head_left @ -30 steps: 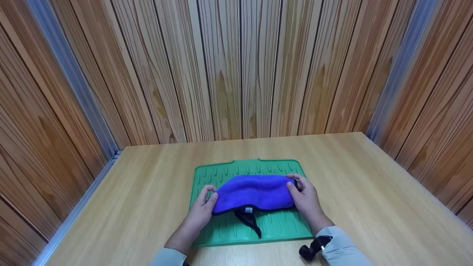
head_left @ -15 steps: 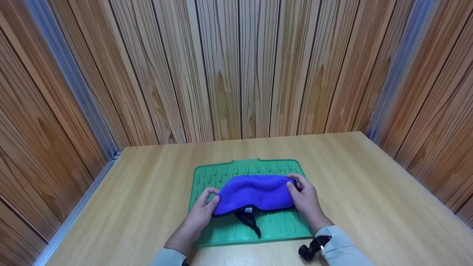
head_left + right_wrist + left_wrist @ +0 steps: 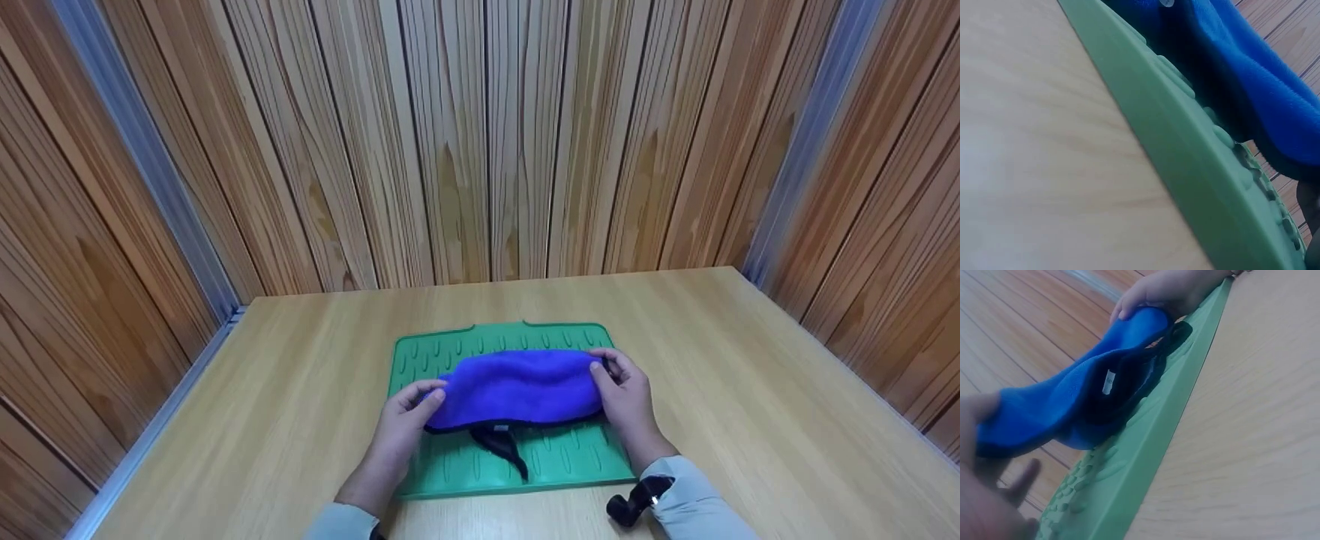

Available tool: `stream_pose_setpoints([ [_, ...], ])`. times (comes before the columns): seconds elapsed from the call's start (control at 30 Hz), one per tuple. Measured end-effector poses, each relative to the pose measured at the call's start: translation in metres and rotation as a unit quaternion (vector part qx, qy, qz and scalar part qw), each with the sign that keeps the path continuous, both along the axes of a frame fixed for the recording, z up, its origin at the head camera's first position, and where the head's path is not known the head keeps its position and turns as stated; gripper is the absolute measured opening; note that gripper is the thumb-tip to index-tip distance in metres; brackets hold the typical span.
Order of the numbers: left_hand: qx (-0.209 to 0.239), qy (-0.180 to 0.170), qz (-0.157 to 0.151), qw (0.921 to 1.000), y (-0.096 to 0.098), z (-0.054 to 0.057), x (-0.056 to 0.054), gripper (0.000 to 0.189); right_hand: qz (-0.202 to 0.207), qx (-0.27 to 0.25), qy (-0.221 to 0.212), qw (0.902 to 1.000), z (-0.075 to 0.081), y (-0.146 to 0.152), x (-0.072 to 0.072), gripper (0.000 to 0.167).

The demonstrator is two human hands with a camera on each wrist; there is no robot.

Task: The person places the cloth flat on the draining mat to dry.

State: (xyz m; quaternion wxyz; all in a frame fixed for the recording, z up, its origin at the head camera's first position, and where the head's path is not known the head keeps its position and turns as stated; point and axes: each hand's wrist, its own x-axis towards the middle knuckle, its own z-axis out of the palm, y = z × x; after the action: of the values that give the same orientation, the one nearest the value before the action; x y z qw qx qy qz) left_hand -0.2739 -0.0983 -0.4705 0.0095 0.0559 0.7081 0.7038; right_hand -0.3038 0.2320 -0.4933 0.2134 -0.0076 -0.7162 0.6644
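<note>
The left hand (image 3: 401, 424) and the right hand (image 3: 628, 397) were set well apart, each pinching one end of the blue eye mask (image 3: 517, 388) between thumb and fingers. The mask was raised slightly above the green mat (image 3: 559, 457), with its black strap (image 3: 504, 445) hanging below

this looks like a small recording booth, not a home: wood-pattern wall panels (image 3: 480, 142) with metal corner strips (image 3: 142, 157) close around a light wooden table (image 3: 750, 405) bearing one green mat (image 3: 570, 457).
</note>
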Motion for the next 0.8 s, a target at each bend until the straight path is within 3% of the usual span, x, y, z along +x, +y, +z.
stream_pose_setpoints([
  [0.2,0.048,0.008,0.063,0.9968,-0.004,0.006,0.000,0.029,-0.021,-0.104,-0.011,0.9943,0.014,0.006,0.001,0.025],
  [0.3,0.043,-0.001,0.062,0.9971,-0.006,0.010,0.000,0.028,-0.008,-0.137,-0.006,0.9905,0.021,0.007,0.002,0.019],
  [0.37,0.033,-0.018,0.046,0.9982,-0.007,0.011,-0.001,0.030,0.019,-0.154,-0.030,0.9874,0.023,0.008,0.001,0.018],
  [0.47,0.025,-0.063,0.000,0.9977,-0.010,0.008,-0.003,0.038,0.067,-0.149,-0.103,0.9812,0.020,0.009,0.000,0.023],
  [0.63,0.071,-0.121,-0.093,0.9856,-0.010,0.000,-0.002,0.053,0.117,-0.081,-0.206,0.9682,0.010,0.009,-0.001,0.048],
  [0.7,0.080,-0.128,-0.109,0.9825,-0.008,-0.003,-0.002,0.058,0.113,-0.059,-0.219,0.9675,0.009,0.008,-0.001,0.051],
  [0.8,0.053,-0.123,-0.100,0.9859,-0.006,-0.006,-0.002,0.063,0.101,-0.041,-0.224,0.9686,0.009,0.007,0.000,0.046],
])
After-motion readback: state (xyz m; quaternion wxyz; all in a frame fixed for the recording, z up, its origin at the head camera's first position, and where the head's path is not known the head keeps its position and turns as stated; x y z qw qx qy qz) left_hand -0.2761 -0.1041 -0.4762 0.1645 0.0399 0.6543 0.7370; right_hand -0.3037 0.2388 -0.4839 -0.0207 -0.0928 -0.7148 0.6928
